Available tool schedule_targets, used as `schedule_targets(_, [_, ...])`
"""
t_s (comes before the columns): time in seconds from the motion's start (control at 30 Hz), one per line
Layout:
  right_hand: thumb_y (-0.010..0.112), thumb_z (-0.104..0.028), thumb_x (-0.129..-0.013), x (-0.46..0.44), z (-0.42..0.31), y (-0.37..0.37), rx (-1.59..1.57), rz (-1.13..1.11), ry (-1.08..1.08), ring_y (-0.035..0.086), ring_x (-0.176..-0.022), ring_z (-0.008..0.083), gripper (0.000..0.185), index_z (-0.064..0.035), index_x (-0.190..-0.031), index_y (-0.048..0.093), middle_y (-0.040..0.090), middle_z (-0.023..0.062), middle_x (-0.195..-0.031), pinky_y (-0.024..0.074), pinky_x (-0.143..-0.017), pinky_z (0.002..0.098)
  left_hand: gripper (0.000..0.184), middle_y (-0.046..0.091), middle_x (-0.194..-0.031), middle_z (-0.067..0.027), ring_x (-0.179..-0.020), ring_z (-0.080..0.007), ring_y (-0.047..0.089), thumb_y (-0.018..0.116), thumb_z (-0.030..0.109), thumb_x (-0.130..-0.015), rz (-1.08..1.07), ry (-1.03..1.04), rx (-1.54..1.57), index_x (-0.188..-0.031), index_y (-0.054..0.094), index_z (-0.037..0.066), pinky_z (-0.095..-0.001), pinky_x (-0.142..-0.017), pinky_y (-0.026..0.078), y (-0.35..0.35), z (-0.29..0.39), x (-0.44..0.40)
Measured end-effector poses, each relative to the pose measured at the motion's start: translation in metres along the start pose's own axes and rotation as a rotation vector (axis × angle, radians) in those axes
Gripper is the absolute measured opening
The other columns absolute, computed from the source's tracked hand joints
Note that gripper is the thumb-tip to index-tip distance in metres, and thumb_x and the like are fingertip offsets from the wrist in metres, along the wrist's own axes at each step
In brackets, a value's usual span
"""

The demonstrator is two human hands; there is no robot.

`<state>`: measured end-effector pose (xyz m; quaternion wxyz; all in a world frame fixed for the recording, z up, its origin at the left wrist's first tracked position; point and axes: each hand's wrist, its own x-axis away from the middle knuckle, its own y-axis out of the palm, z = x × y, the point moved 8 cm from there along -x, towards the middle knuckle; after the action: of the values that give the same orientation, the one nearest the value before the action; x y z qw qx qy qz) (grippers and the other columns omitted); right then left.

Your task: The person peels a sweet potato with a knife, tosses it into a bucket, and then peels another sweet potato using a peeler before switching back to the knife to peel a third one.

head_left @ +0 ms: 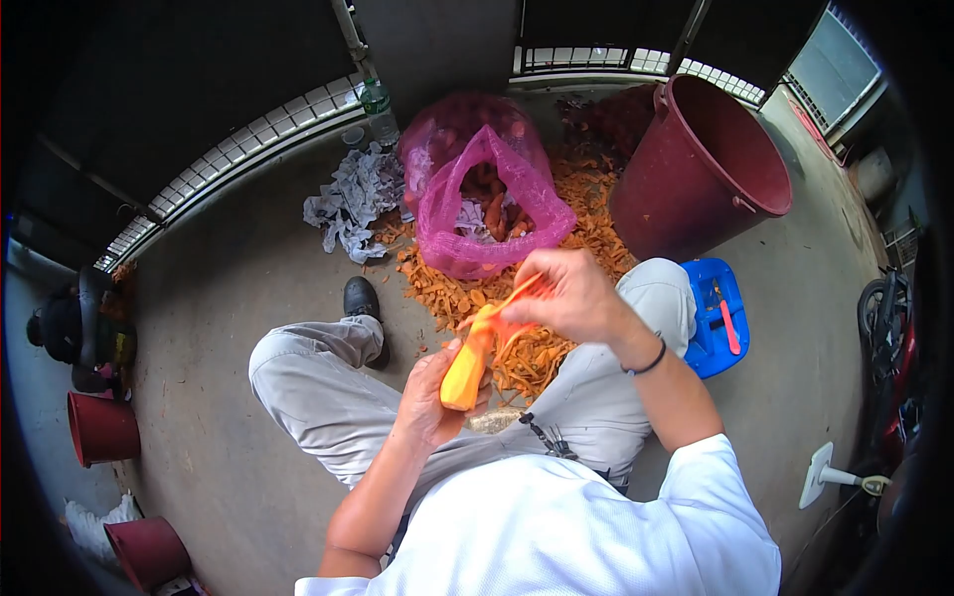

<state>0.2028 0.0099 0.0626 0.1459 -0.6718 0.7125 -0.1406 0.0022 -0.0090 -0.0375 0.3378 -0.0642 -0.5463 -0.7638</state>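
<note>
My left hand point(433, 393) is wrapped round the lower part of a peeled orange vegetable point(467, 370), which tilts up and away from me. At its far end my right hand point(568, 296) is closed, with orange strips around the fingers; whether it also grips a tool is hard to see. Below and beyond both hands lies a pile of orange peelings point(537, 363) on the floor between my legs. Behind the pile stands an open pink mesh bag point(447, 214) with reddish unpeeled vegetables point(495, 214) inside.
A large maroon bin point(646, 204) leans at the back right. Beside my right knee sits a blue tray point(708, 343) with a pink-handled tool point(728, 323). Crumpled paper point(358, 199) and a plastic bottle point(379, 111) are left of the bag. Red buckets point(104, 427) stand far left.
</note>
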Motion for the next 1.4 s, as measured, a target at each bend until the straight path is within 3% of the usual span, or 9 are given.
schedule_targets(0.2, [0.087, -0.010, -0.080, -0.026, 0.051, -0.084, 0.399, 0.305, 0.192, 0.071, -0.079, 0.0098, 0.022, 0.0014, -0.091, 0.072, 0.076, 0.0078, -0.085, 0.0580, -0.070, 0.0294, 0.040, 0.060, -0.086, -0.0113, -0.066, -0.0172, 0.051, 0.057, 0.043, -0.106, -0.030, -0.070, -0.096, -0.117, 0.062, 0.005, -0.0273, -0.053, 0.037, 0.010, 0.000, 0.011])
schedule_targets(0.3, [0.087, -0.013, -0.080, -0.015, 0.049, -0.075, 0.126, 0.339, 0.086, 0.074, -0.078, 0.0142, 0.024, 0.0013, -0.093, 0.073, 0.078, 0.0118, -0.085, 0.0589, -0.070, 0.0302, 0.039, 0.062, -0.090, -0.0122, -0.069, -0.0176, 0.053, 0.056, 0.042, -0.106, 0.045, -0.062, -0.007, -0.123, 0.060, 0.007, -0.0280, -0.055, 0.039, 0.002, 0.001, 0.003])
schedule_targets(0.37, [0.087, -0.003, -0.082, -0.004, 0.038, -0.037, -0.101, 0.170, 0.031, 0.069, -0.080, 0.0084, 0.022, 0.0013, -0.095, 0.070, 0.075, 0.0059, -0.088, 0.0569, -0.070, 0.0253, 0.036, 0.063, -0.088, -0.0120, -0.068, -0.0204, 0.054, 0.056, 0.039, -0.107, 0.110, -0.086, 0.086, -0.122, 0.057, 0.007, -0.0321, -0.056, 0.040, -0.003, -0.001, -0.002])
schedule_targets(0.57, [0.089, -0.014, -0.081, 0.016, 0.006, -0.002, -0.054, 0.030, 0.052, 0.068, -0.076, 0.0086, 0.026, 0.0012, -0.092, 0.070, 0.074, 0.0058, -0.081, 0.0561, -0.070, 0.0276, 0.038, 0.058, -0.086, -0.0099, -0.067, -0.0179, 0.045, 0.054, 0.044, -0.106, -0.021, -0.227, 0.245, -0.122, 0.057, 0.009, -0.0311, -0.057, 0.034, 0.000, -0.010, -0.001])
schedule_targets(0.77, [0.087, -0.013, -0.082, 0.005, 0.035, -0.090, 0.243, 0.458, 0.087, 0.072, -0.077, 0.0118, 0.023, 0.0011, -0.092, 0.072, 0.077, 0.0102, -0.083, 0.0577, -0.068, 0.0293, 0.038, 0.054, -0.082, -0.0085, -0.068, -0.0170, 0.044, 0.059, 0.041, -0.103, -0.134, -0.157, 0.028, -0.120, 0.058, 0.007, -0.0320, -0.058, 0.035, 0.004, -0.007, 0.005])
schedule_targets(1.0, [0.080, -0.013, -0.091, 0.069, 0.118, -0.195, 0.044, 0.806, 0.055, 0.068, -0.073, 0.0098, 0.022, 0.0004, -0.106, 0.071, 0.075, 0.0063, -0.090, 0.0558, -0.063, 0.0261, 0.040, 0.047, -0.080, -0.0022, -0.070, -0.0137, 0.043, 0.066, 0.041, -0.094, -0.062, -0.026, -0.070, -0.117, 0.056, 0.009, -0.0309, -0.061, 0.034, 0.003, -0.001, 0.001])
schedule_targets(1.1, [0.071, -0.007, -0.096, 0.151, 0.173, -0.242, -0.194, 1.090, 0.271, 0.059, -0.058, 0.0076, 0.024, -0.0011, -0.119, 0.066, 0.071, 0.0052, -0.092, 0.0443, -0.047, 0.0226, 0.042, 0.046, -0.079, -0.0004, -0.068, -0.0136, 0.041, 0.064, 0.044, -0.093, -0.054, -0.021, -0.055, -0.117, 0.057, 0.010, -0.0318, -0.061, 0.034, 0.003, -0.002, -0.001])
schedule_targets(1.37, [0.067, -0.011, -0.099, 0.294, 0.296, -0.232, -0.256, 1.367, 0.562, 0.062, -0.060, 0.0080, 0.030, 0.0018, -0.126, 0.065, 0.075, 0.0079, -0.096, 0.0402, -0.043, 0.0205, 0.046, 0.053, -0.084, -0.0032, -0.067, -0.0154, 0.045, 0.061, 0.044, -0.094, 0.006, -0.009, -0.099, -0.119, 0.059, 0.005, -0.0313, -0.060, 0.036, 0.008, -0.008, -0.011])
schedule_targets(1.4, [0.070, -0.018, -0.098, 0.302, 0.301, -0.232, -0.253, 1.389, 0.547, 0.067, -0.066, 0.0128, 0.032, 0.0019, -0.123, 0.069, 0.077, 0.0092, -0.104, 0.0480, -0.050, 0.0269, 0.045, 0.054, -0.085, -0.0038, -0.067, -0.0157, 0.045, 0.061, 0.044, -0.094, 0.020, -0.005, -0.106, -0.119, 0.059, 0.006, -0.0316, -0.060, 0.036, 0.011, -0.008, -0.011])
